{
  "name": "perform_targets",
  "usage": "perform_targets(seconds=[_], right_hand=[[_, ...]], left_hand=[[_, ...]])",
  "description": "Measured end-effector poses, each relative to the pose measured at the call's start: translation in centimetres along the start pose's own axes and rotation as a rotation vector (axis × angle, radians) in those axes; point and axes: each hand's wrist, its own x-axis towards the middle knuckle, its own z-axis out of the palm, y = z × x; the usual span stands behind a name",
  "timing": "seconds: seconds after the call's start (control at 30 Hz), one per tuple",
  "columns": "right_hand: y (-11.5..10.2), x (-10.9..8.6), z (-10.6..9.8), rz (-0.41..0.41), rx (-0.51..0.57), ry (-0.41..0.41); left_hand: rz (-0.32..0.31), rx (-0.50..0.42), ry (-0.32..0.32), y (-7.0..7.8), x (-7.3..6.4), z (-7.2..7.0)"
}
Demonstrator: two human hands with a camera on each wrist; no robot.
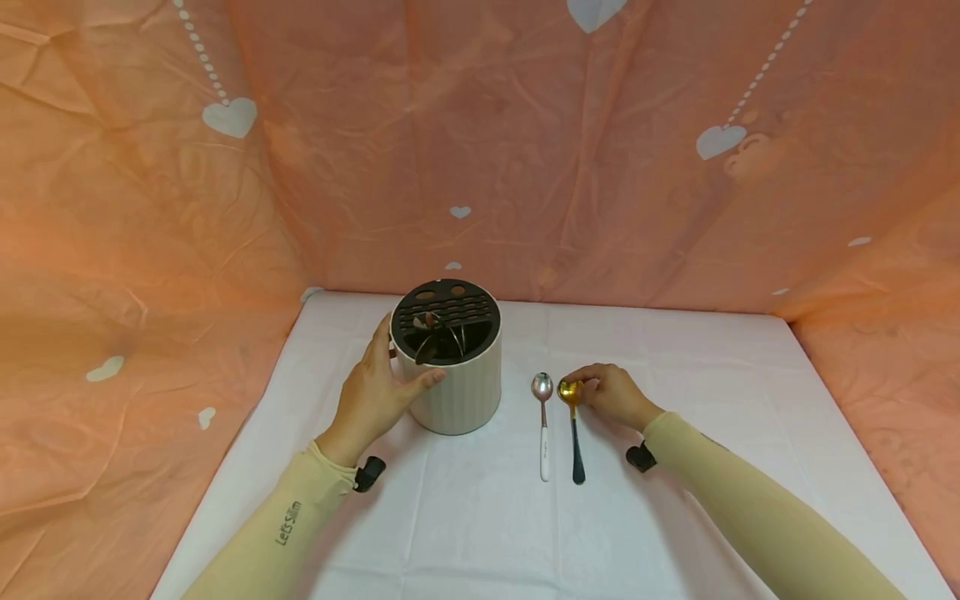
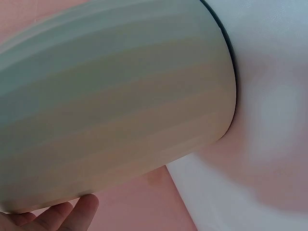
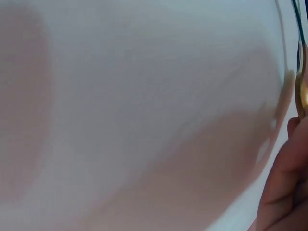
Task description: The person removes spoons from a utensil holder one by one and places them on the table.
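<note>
A cream ribbed utensil holder [image 1: 457, 400] with a black slotted lid [image 1: 450, 312] stands upright on the table. My left hand [image 1: 375, 392] grips its left side, thumb in front and the other fingers around the far side. In the left wrist view, fingertips [image 2: 84, 209] touch the holder's wall [image 2: 120, 96]. To the right, my right hand [image 1: 615, 393] pinches the bowl of a gold spoon [image 1: 571, 396] with a black handle. That spoon's bowl [image 3: 303, 94] shows at the edge of the right wrist view. Beside it lies a silver spoon [image 1: 542, 387] with a white handle.
A white cloth [image 1: 480, 525] covers the table. Orange curtains [image 1: 487, 150] with white hearts hang behind and at both sides. Shiny metal pieces [image 1: 429, 322] show in the lid's front opening; their kind is unclear.
</note>
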Motion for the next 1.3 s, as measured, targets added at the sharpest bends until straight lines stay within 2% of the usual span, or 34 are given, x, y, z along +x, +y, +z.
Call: perform_targets(seconds=[0.1,0.37,0.63,0.9,1.3], right_hand=[[0.1,0.1,0.2,-0.024,-0.014,0.012],[-0.1,0.0,0.4,0.012,-0.029,0.001],[-0.3,-0.2,0.5,-0.055,-0.107,0.030],[-0.5,-0.1,0.4,-0.114,-0.132,0.043],[-0.5,-0.5,-0.8,-0.047,-0.097,0.049]], left_hand=[[0.005,0.000,0.004,0.0,0.0,0.1],[0.017,0.005,0.014,-0.2,0.0,0.2],[-0.006,0.008,-0.001,0.0,0.0,0.2],[0.000,0.014,0.007,0.0,0.1,0.1],[0.000,0.011,0.003,0.1,0.2,0.0]])
